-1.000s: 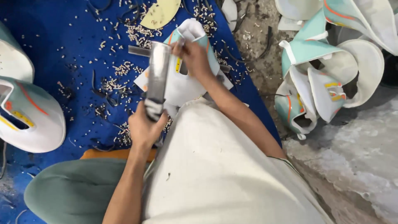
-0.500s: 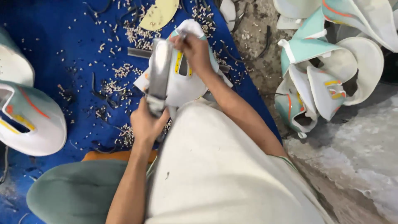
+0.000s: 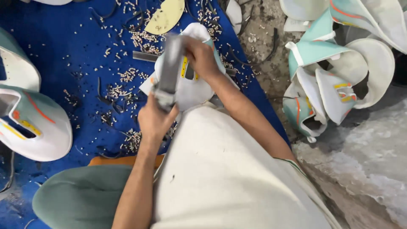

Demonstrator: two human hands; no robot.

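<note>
Left hand (image 3: 154, 121) clenched on grey tool (image 3: 169, 68); right hand (image 3: 201, 57) fingers grasping white shoe upper (image 3: 190, 87); keep upper pinned flat, tool squarely over it.

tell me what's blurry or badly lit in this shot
Head view: the grey metal tool in the left hand is smeared by motion blur; the right hand on the white shoe upper is slightly soft. The blue mat is evenly lit, no glare; far right edge falls dark.
</note>
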